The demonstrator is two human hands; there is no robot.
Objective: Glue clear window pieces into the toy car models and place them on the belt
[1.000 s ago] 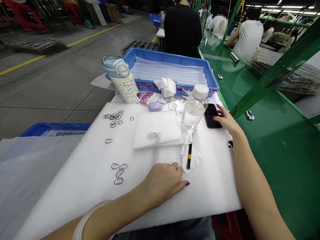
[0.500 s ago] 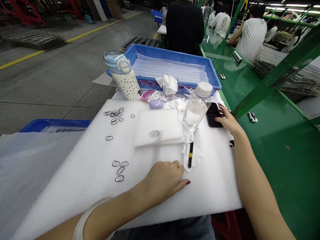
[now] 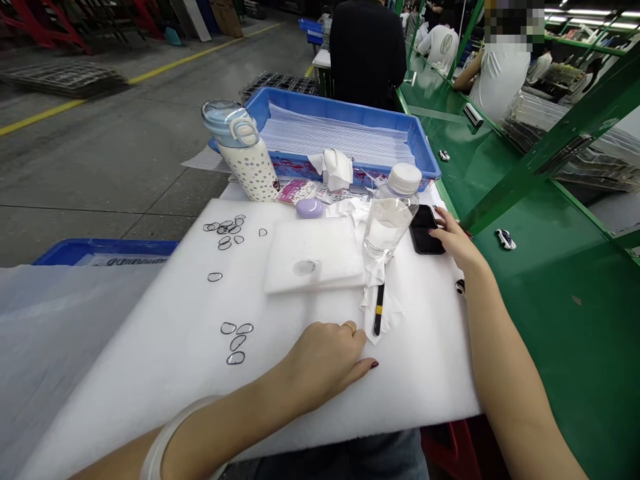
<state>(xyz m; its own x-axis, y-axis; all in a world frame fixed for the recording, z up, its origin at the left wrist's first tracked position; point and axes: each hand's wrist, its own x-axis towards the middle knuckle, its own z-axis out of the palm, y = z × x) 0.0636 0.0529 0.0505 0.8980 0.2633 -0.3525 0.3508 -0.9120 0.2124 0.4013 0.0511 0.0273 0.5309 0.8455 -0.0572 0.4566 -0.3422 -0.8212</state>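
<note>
My left hand rests on a white foam sheet, its fingers curled under and the thumb sticking out. I see nothing in it; the palm is hidden. My right hand reaches forward with fingers apart, touching the right edge of a black phone that lies flat. Black-handled tweezers with a yellow band lie on crumpled tissue. Left of them is a white foam block with a small clear lens-like piece on it. Several thin dark-rimmed rings lie in groups on the foam's left side.
A clear bottle stands beside the phone. Behind are a purple case, a dotted tumbler and a blue tray of white sheets. A green bench with a post runs along the right. Other people sit ahead.
The view has shifted very slightly. Both hands and the things around them stay in the same places.
</note>
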